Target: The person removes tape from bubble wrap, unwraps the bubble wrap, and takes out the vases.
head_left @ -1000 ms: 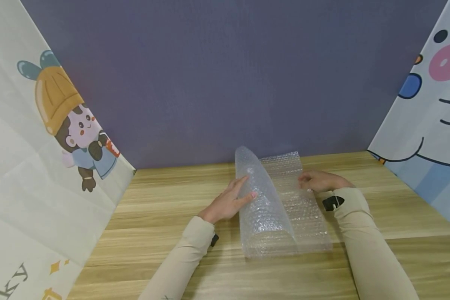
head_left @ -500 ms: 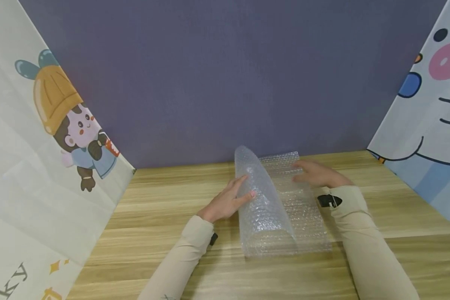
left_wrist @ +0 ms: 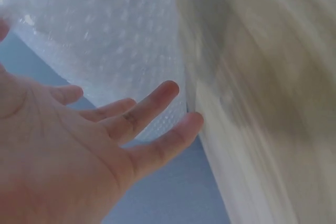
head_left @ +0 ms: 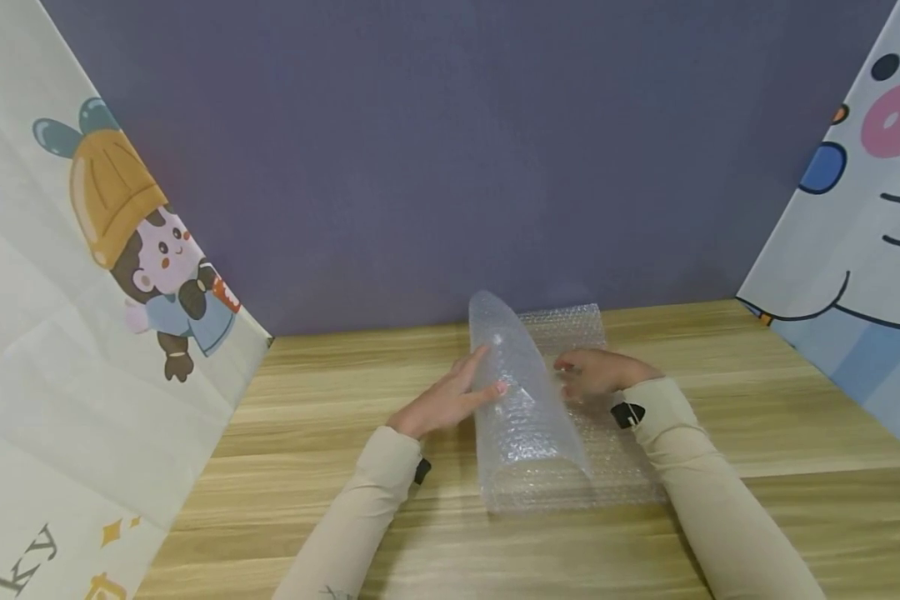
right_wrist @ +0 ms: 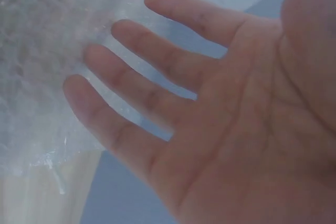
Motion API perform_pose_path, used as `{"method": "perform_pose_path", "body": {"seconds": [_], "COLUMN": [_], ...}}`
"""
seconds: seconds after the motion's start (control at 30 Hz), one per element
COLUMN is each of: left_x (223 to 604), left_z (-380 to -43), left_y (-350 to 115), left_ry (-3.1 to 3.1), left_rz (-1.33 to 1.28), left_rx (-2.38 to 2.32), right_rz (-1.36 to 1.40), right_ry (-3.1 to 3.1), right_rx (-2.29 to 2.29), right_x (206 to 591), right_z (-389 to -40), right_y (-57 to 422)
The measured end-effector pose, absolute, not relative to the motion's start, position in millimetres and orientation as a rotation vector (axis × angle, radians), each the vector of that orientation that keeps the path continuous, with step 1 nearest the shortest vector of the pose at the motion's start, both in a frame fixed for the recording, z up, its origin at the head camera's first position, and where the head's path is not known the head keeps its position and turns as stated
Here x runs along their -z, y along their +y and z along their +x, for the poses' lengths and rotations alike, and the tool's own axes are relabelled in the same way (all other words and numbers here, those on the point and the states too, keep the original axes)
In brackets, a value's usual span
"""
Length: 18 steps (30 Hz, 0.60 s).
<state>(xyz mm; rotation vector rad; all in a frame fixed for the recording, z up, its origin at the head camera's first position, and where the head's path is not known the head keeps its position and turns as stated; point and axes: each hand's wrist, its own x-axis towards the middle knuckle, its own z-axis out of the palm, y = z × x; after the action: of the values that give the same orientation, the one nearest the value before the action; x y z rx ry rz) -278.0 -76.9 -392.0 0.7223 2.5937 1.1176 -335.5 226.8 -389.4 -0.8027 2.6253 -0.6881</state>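
Note:
A clear sheet of bubble wrap (head_left: 521,425) lies on the wooden table, its left part curled over into a loose roll and its right part flat. My left hand (head_left: 444,400) is at the roll's left side, fingers extended along it. In the left wrist view the left hand (left_wrist: 89,135) shows spread fingers beside the bubble wrap (left_wrist: 115,40). Above the flat part is my right hand (head_left: 596,372), close to the roll's right side. Its fingers are spread and hold nothing in the right wrist view, where the right hand (right_wrist: 210,103) faces the bubble wrap (right_wrist: 42,77).
The wooden table (head_left: 300,467) backs onto a purple-grey panel (head_left: 420,167). White sheets with cartoon prints stand on both sides, a hatted figure (head_left: 116,200) at left and a pig snout (head_left: 896,121) at right.
My right hand has moved left from the bubble wrap's right edge, over the flat part toward the roll. The left hand and the bubble wrap have hardly moved.

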Motion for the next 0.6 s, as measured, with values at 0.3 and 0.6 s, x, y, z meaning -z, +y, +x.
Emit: {"method": "perform_pose_path", "body": {"seconds": [0.3, 0.6], "left_x": [388.9, 380.4], "left_z": [-281.3, -282.7], "left_y": [-88.7, -99.8], "left_ry": [2.505, 2.499], "left_rz": [0.75, 0.788], "left_rx": [-1.138, -1.143], "right_rz": [-0.862, -0.779], "right_ry": [2.743, 2.832], "right_rx": [0.514, 0.36], "right_x": [393.9, 402.4], "right_z": [-335.1, -336.5], "right_y": [220.0, 212.6]}}
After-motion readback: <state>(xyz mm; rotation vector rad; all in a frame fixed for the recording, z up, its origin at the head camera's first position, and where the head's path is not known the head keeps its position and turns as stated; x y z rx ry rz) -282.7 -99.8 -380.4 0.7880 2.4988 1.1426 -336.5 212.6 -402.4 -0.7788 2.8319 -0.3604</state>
